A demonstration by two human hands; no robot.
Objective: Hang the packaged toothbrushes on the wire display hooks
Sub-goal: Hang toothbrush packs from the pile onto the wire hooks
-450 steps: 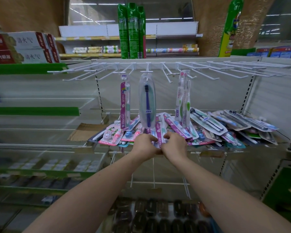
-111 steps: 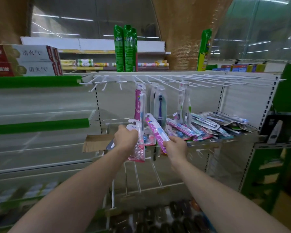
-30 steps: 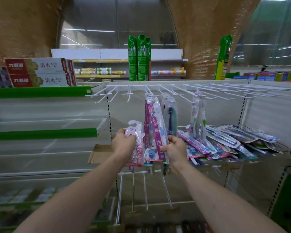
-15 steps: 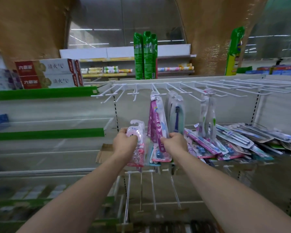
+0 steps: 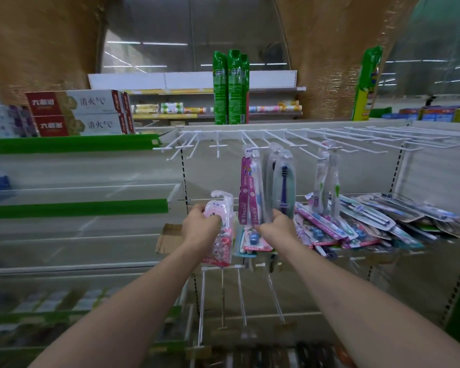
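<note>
White wire display hooks run across the top of the panel. A purple "Doctor" toothbrush pack hangs upright from one hook, and my right hand grips its lower end. My left hand holds a pink-and-white toothbrush pack with a hook-shaped top, below and left of the purple pack. A clear pack with a dark blue brush and green-and-white packs hang further right. Several loose packs lie piled on the shelf to the right.
Bare hooks stick out to the left of the hung packs and more to the far right. Toothpaste boxes sit on the green-edged shelf at upper left. Tall green packages stand behind the hook rail. Lower wire hooks are below.
My right hand has lifted the purple pack from the pile up to a hook, where it now hangs upright. My left hand has kept the pink pack at about the same height.
</note>
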